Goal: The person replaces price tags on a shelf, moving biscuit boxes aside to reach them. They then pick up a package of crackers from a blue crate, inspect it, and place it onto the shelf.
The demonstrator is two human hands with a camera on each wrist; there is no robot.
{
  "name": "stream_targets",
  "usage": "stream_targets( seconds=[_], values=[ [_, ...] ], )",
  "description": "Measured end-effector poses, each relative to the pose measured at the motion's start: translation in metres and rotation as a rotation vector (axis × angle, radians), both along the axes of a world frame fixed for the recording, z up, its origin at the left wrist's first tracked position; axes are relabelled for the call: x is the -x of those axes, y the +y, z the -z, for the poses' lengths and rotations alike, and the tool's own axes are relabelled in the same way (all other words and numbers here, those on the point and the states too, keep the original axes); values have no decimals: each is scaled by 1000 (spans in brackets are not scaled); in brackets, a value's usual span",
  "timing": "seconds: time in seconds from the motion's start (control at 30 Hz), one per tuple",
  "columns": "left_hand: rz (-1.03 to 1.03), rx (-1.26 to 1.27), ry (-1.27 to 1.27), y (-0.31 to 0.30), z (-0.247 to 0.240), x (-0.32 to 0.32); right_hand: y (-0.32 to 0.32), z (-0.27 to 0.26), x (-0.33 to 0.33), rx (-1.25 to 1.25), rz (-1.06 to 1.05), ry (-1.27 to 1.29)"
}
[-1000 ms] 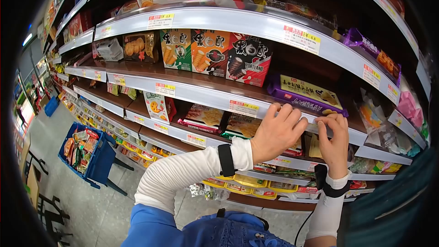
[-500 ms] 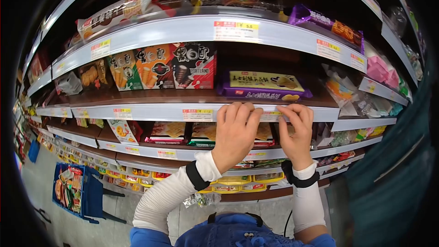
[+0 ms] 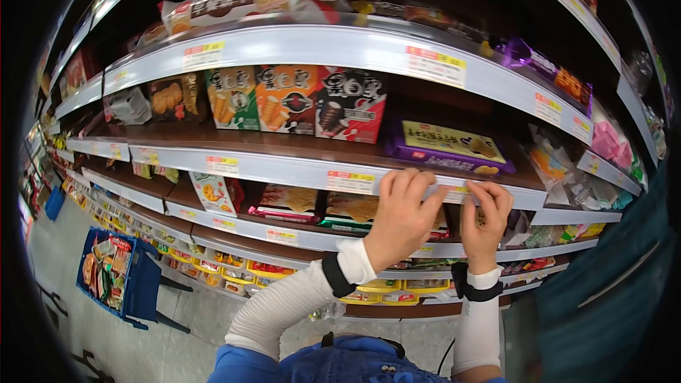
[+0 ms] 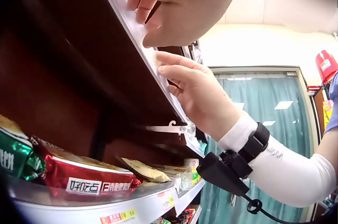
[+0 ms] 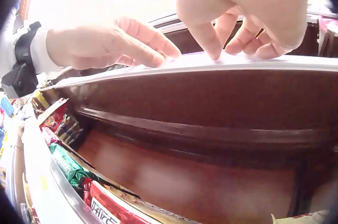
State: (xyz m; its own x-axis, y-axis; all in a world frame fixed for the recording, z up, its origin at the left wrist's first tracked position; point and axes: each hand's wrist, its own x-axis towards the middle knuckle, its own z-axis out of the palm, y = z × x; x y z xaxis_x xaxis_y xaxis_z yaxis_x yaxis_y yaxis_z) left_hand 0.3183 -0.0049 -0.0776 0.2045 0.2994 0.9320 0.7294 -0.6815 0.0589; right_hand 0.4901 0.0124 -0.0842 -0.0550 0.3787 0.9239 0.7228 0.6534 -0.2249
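Observation:
Both hands are at the white front strip (image 3: pixel 269 170) of a shelf, around a small price label (image 3: pixel 455 194). The left hand (image 3: pixel 404 216) lies with its fingers over the strip's upper edge, thumb beside the label. On the label's right side, the right hand (image 3: pixel 488 223) touches the strip with thumb and bent forefinger. Just behind them on the shelf lies a purple biscuit pack (image 3: pixel 450 147). The left wrist view has the left hand (image 4: pixel 185 7) above the right hand (image 4: pixel 203 100). Fingertips of the right hand (image 5: pixel 248 13) meet the strip edge in the right wrist view.
Three upright snack boxes (image 3: pixel 287 99) stand left of the purple pack. A long biscuit bag (image 3: pixel 245 1) lies one shelf up. Flat packs (image 3: pixel 287 202) sit one shelf below. A blue basket (image 3: pixel 113 273) full of packets stands on the floor at the left.
The head view swung right, then partly back left. The price label between the hands, not visible a second ago, now shows. Both hands have stayed at the same shelf strip.

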Motion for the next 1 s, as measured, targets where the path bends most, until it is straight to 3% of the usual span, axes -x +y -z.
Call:
stream_targets(
  seconds=[0.27,0.43,0.57,1.0],
  values=[
    [198,33,-115,-17,6,25,-8,11,4,79,-54,181],
    [269,111,-191,-31,7,44,-36,19,23,119,31,237],
    [331,194,-243,-41,18,53,-48,45,23,284,-148,437],
    [303,344,-288,-60,38,57,-63,78,7,465,-307,546]
  ],
)
